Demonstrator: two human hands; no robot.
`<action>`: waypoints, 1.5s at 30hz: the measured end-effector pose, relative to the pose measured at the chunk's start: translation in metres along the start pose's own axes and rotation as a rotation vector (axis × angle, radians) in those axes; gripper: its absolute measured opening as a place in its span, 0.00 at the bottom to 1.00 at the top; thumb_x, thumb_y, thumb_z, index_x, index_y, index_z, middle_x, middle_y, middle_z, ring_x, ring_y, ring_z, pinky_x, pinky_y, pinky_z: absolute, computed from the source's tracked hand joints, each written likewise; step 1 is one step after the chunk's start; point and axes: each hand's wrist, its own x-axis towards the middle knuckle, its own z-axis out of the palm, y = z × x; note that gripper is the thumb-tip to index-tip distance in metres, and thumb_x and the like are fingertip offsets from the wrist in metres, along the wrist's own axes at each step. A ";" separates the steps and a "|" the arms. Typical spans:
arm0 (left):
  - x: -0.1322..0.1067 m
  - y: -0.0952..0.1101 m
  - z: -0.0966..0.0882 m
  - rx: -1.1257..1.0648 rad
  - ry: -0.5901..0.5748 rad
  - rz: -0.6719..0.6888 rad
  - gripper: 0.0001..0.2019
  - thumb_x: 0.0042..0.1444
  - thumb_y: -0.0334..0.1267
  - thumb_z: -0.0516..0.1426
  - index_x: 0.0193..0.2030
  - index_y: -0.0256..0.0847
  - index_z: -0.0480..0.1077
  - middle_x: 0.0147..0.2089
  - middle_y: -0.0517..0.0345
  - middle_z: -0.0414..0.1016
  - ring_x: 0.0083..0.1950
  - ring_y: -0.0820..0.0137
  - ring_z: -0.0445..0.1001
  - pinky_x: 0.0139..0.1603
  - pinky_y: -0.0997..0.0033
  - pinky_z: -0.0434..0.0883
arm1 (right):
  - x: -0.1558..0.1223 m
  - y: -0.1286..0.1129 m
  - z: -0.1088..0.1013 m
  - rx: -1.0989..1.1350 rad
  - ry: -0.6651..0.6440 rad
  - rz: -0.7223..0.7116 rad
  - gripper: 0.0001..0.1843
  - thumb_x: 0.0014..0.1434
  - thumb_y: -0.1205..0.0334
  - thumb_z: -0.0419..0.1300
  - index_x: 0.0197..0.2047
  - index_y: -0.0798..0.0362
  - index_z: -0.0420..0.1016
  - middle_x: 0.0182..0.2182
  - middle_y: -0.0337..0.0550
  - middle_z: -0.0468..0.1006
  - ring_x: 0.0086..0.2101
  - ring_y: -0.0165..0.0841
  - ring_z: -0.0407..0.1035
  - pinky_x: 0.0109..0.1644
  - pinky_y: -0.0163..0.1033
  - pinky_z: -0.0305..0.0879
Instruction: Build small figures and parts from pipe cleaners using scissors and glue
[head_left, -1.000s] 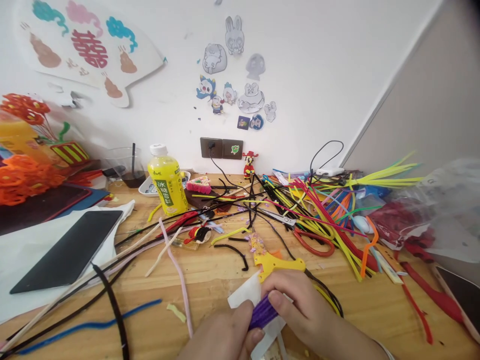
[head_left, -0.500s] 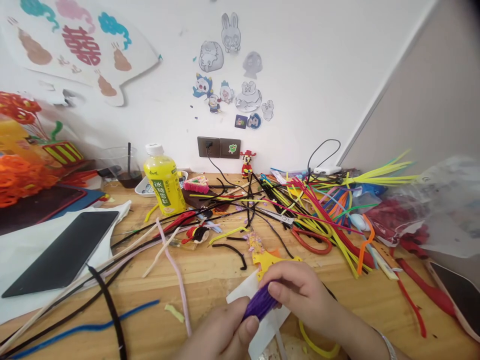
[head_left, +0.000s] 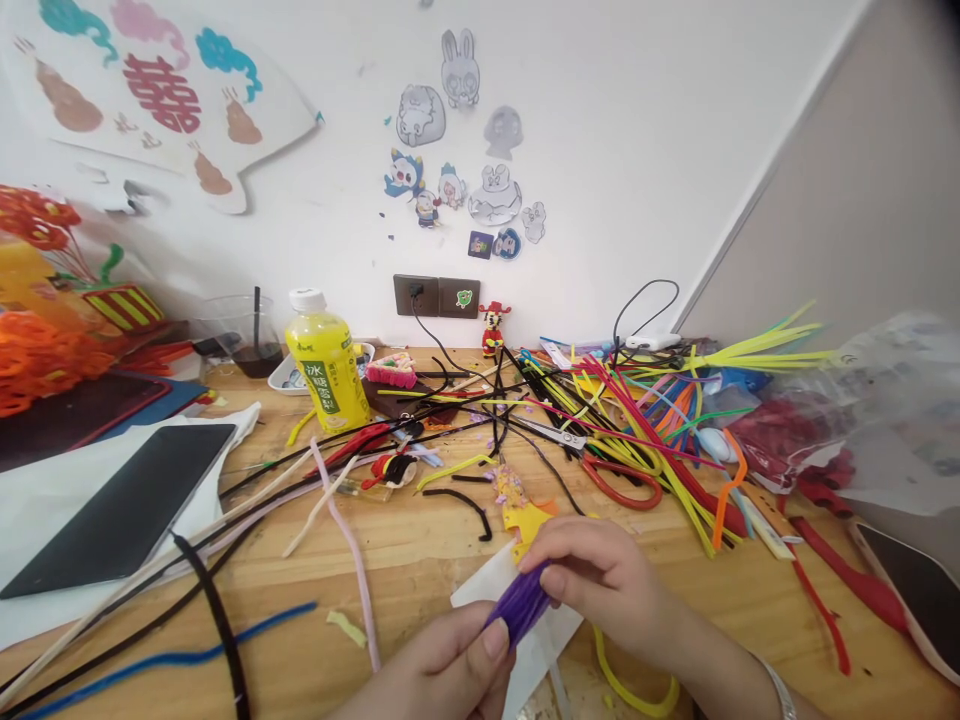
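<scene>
Low in the middle of the head view, a short bundle of purple pipe cleaners (head_left: 519,603) is held between both hands. My left hand (head_left: 450,655) pinches its lower left end, thumb on top. My right hand (head_left: 607,585) grips the upper right end with thumb and fingers. Beneath the hands lies a white sheet of paper (head_left: 480,582). Just beyond my right hand rests a yellow piece with a speckled tip (head_left: 521,505), partly covered by the fingers. A yellow pipe cleaner (head_left: 637,700) curves under my right forearm.
Red-handled scissors (head_left: 622,482) lie by a heap of coloured pipe cleaners (head_left: 637,400). A yellow drink bottle (head_left: 324,365) and a plastic cup (head_left: 251,340) stand at the back left. A dark tablet (head_left: 127,505) lies left; a phone (head_left: 911,590) lies right.
My left thumb has shifted slightly up and left along the purple bundle, and more of the bundle shows between the hands. My right hand keeps its grip.
</scene>
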 end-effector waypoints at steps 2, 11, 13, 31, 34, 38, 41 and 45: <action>0.003 -0.002 -0.002 0.046 0.005 0.008 0.24 0.45 0.62 0.49 0.26 0.40 0.57 0.15 0.71 0.50 0.16 0.81 0.46 0.18 0.76 0.43 | 0.000 0.000 0.002 -0.011 0.021 -0.003 0.10 0.58 0.59 0.53 0.36 0.52 0.74 0.29 0.41 0.75 0.30 0.29 0.68 0.33 0.33 0.63; 0.006 0.004 -0.010 0.384 0.169 0.153 0.20 0.49 0.54 0.52 0.42 0.41 0.66 0.33 0.57 0.69 0.34 0.69 0.64 0.30 0.74 0.63 | -0.003 -0.004 0.002 -0.151 -0.048 0.029 0.12 0.60 0.60 0.50 0.46 0.49 0.68 0.40 0.43 0.75 0.40 0.32 0.68 0.44 0.37 0.63; 0.006 0.002 -0.011 0.420 0.180 0.148 0.17 0.49 0.50 0.53 0.40 0.40 0.68 0.33 0.57 0.68 0.34 0.68 0.65 0.32 0.73 0.64 | -0.003 -0.005 0.003 -0.171 -0.050 0.014 0.11 0.60 0.61 0.50 0.45 0.49 0.69 0.38 0.42 0.75 0.39 0.31 0.68 0.43 0.36 0.63; 0.003 -0.002 -0.018 1.133 0.292 0.268 0.08 0.54 0.35 0.49 0.39 0.41 0.66 0.36 0.53 0.75 0.34 0.66 0.72 0.34 0.71 0.66 | -0.003 -0.002 0.025 0.174 0.005 0.217 0.19 0.52 0.48 0.57 0.39 0.54 0.73 0.32 0.44 0.75 0.33 0.32 0.68 0.36 0.36 0.64; 0.003 0.000 -0.017 1.269 0.308 0.267 0.07 0.55 0.33 0.46 0.35 0.40 0.64 0.33 0.54 0.75 0.32 0.67 0.72 0.31 0.72 0.67 | -0.002 -0.002 0.028 0.146 0.045 0.205 0.14 0.54 0.52 0.56 0.36 0.54 0.74 0.31 0.44 0.76 0.32 0.31 0.68 0.34 0.35 0.64; 0.001 0.006 -0.014 1.332 0.298 0.212 0.05 0.55 0.34 0.48 0.32 0.40 0.63 0.31 0.54 0.76 0.31 0.67 0.74 0.28 0.74 0.68 | -0.003 -0.002 0.029 -0.006 0.090 0.115 0.10 0.56 0.57 0.54 0.34 0.53 0.73 0.29 0.42 0.76 0.31 0.31 0.69 0.36 0.35 0.64; 0.001 0.003 -0.014 1.383 0.318 0.220 0.06 0.55 0.34 0.47 0.32 0.40 0.63 0.28 0.55 0.76 0.28 0.66 0.74 0.26 0.73 0.67 | -0.004 -0.002 0.030 -0.120 0.088 0.015 0.10 0.58 0.60 0.51 0.36 0.53 0.71 0.30 0.42 0.75 0.32 0.30 0.68 0.37 0.34 0.63; 0.001 -0.001 -0.012 1.412 0.316 0.237 0.07 0.55 0.32 0.46 0.32 0.40 0.64 0.28 0.55 0.76 0.27 0.67 0.74 0.26 0.74 0.67 | -0.005 -0.004 0.029 -0.237 -0.008 -0.107 0.12 0.61 0.59 0.45 0.43 0.54 0.65 0.35 0.45 0.73 0.36 0.31 0.66 0.40 0.35 0.62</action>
